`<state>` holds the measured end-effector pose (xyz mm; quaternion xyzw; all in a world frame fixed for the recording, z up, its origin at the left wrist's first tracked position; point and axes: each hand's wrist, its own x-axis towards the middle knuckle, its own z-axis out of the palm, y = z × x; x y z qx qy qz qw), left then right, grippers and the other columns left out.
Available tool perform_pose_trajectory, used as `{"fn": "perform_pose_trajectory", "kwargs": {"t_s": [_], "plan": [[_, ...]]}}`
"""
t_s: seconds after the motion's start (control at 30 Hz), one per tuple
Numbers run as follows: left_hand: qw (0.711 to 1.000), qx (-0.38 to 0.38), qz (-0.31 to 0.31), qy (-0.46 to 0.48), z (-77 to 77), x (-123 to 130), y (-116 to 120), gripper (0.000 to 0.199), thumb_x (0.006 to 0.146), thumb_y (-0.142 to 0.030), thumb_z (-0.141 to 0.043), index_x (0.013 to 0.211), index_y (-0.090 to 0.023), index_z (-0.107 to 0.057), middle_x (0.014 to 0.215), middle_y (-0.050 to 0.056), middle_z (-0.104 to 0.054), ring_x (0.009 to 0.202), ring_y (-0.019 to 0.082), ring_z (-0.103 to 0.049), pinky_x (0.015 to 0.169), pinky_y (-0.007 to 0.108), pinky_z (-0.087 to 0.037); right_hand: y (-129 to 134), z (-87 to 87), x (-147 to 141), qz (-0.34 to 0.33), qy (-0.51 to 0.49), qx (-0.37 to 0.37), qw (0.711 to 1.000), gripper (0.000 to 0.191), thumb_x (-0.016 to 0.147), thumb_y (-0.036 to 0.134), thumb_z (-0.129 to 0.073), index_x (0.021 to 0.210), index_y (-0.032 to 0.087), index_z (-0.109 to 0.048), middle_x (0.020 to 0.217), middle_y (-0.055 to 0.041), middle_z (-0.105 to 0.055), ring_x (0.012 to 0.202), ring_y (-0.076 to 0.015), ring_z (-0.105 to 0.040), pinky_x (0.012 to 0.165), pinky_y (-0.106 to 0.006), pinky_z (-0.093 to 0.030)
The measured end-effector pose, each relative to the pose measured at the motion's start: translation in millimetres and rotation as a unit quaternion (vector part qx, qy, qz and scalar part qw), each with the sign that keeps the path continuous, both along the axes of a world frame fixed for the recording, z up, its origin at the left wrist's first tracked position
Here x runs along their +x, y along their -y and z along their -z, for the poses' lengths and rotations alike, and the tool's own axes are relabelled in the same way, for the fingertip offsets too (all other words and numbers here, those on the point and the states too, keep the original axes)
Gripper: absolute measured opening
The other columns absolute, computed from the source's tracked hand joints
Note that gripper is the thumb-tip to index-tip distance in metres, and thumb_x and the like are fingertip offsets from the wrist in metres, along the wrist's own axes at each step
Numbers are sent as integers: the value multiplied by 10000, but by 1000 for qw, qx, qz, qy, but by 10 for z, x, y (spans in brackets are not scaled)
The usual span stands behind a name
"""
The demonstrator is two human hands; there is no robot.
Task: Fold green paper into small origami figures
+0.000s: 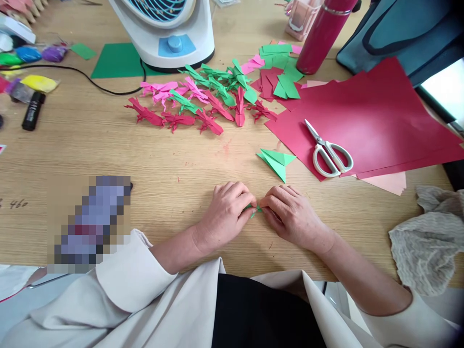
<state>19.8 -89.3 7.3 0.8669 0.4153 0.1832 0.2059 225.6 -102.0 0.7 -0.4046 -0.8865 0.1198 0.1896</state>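
Observation:
A small folded green paper piece (253,213) shows only in bits between my fingertips; most of it is hidden. My left hand (228,209) pinches it from the left, and my right hand (290,212) pinches it from the right, fingertips almost touching. Just beyond my hands lies a pointed, folded green paper shape (277,161), apart from both. Farther back sits a cluster of folded paper figures in red (145,114), green (217,82) and pink (159,91).
White-handled scissors (333,157) rest on large red paper sheets (377,121) at right. A fan (181,38) and a red bottle (322,38) stand at the back. A blurred-out phone-like object (94,217) lies left, a crumpled cloth (427,241) right, a black marker (34,111) far left.

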Motion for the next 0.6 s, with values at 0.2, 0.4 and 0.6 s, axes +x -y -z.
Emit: {"fn": "perform_pose_trajectory", "kwargs": {"t_s": [0.2, 0.4, 0.6], "plan": [[1000, -15, -4, 14, 15, -2, 7, 16, 895, -189, -628, 880, -192, -625, 926, 15, -605, 945, 186, -549, 823, 348, -350, -3, -8, 0, 3, -12, -14, 1000, 128, 955, 190, -480, 889, 180, -590, 847, -74, -571, 766, -206, -503, 737, -366, -406], [1000, -21, -9, 10, 22, -1, 17, 41, 907, -174, -589, 878, -191, -613, 926, 25, -603, 946, 189, -548, 818, 349, -343, -9, -52, 7, 0, -24, -38, 999, 100, 935, 185, -508, 917, 177, -607, 861, -71, -585, 788, -208, -513, 747, -369, -405], [1000, -25, -10, 14, 26, 3, 17, 47, 901, -160, -587, 874, -195, -604, 922, 21, -603, 946, 187, -554, 822, 350, -338, -12, -47, 5, -5, -27, -44, 999, 82, 928, 199, -525, 898, 175, -598, 861, -69, -587, 781, -202, -503, 751, -367, -397]]}}
